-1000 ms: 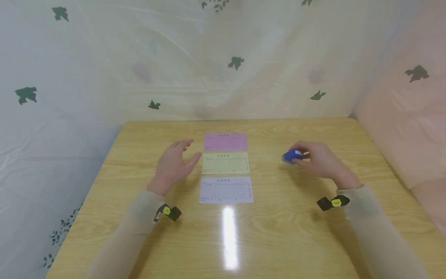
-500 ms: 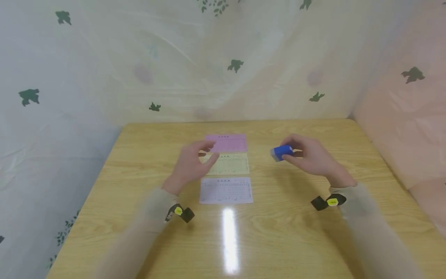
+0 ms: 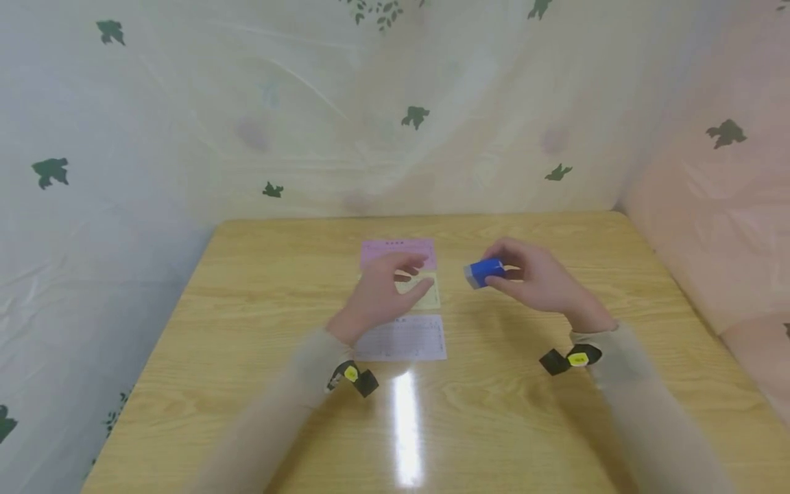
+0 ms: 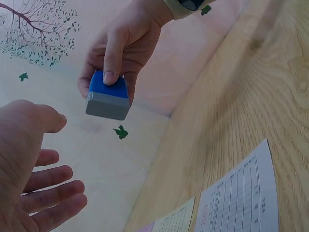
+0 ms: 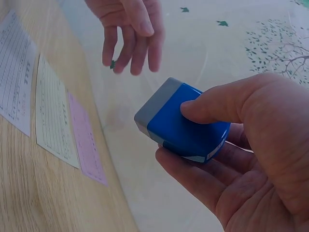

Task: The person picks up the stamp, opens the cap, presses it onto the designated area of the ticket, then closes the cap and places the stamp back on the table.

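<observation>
My right hand (image 3: 540, 281) holds a blue stamp with a grey cap (image 3: 486, 272) above the table, right of three paper forms. In the right wrist view, the thumb presses the blue body (image 5: 190, 123) from above while fingers support it below; the grey cap end points away from the palm. My left hand (image 3: 385, 291) hovers over the forms with fingers spread and relaxed, holding nothing. In the left wrist view, the stamp's cap (image 4: 107, 107) faces my left fingers, a gap between them. Partly covered by that hand are the pink form (image 3: 395, 247), yellow form (image 3: 427, 293) and white form (image 3: 407, 341).
The forms lie in a column on a wooden table (image 3: 524, 425). Pale curtains (image 3: 333, 123) with green bird prints stand behind and at both sides. A bright light reflection (image 3: 407, 432) shows on the tabletop. Each wrist wears a dark strap (image 3: 583, 355).
My left hand has moved right, from beside the forms to over them. The right hand has brought the stamp left and turned its capped end towards the left hand.
</observation>
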Demonstrator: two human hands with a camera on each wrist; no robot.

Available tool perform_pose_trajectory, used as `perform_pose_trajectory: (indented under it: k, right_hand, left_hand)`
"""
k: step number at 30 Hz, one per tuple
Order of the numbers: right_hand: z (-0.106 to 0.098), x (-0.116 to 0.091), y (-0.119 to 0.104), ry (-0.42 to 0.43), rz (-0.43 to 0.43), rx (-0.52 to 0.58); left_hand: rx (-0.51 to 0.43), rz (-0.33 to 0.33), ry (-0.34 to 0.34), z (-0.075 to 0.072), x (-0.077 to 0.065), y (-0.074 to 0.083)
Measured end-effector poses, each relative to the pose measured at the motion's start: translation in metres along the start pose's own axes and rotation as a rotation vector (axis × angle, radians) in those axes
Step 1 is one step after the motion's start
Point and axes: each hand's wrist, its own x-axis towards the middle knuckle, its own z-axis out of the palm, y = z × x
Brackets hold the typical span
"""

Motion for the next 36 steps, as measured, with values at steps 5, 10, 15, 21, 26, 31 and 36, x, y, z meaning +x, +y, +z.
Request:
perform_pose_trajectory:
  k: [5, 10, 15, 21, 26, 31, 36]
  right_hand:
    - [0.003, 0.003, -0.001, -0.008, -0.025, 0.015]
    - [0.005, 0.004, -0.003, -0.031, -0.036, 0.064]
    - [0.006, 0.006, -0.003, -0.055, -0.039, 0.132]
    - [0.008, 0.007, -0.002, -0.077, -0.054, 0.202]
    - [0.009, 0.007, -0.002, -0.079, -0.068, 0.231]
    - [0.007, 0.006, -0.002, -0.087, -0.078, 0.248]
    - [0.005, 0.005, -0.003, -0.095, -0.074, 0.264]
  left_hand:
    - [-0.088, 0.013, -0.030, 0.015, 0.008, 0.007]
    - [-0.100, 0.008, -0.053, 0.029, 0.012, 0.011]
    - [-0.101, 0.031, -0.035, 0.041, 0.015, 0.014]
    - [-0.101, 0.023, -0.003, 0.049, 0.018, 0.019]
    - [-0.113, 0.029, 0.025, 0.049, 0.019, 0.024]
    - [-0.134, 0.020, 0.048, 0.047, 0.017, 0.026]
    - [-0.158, 0.005, 0.047, 0.045, 0.016, 0.028]
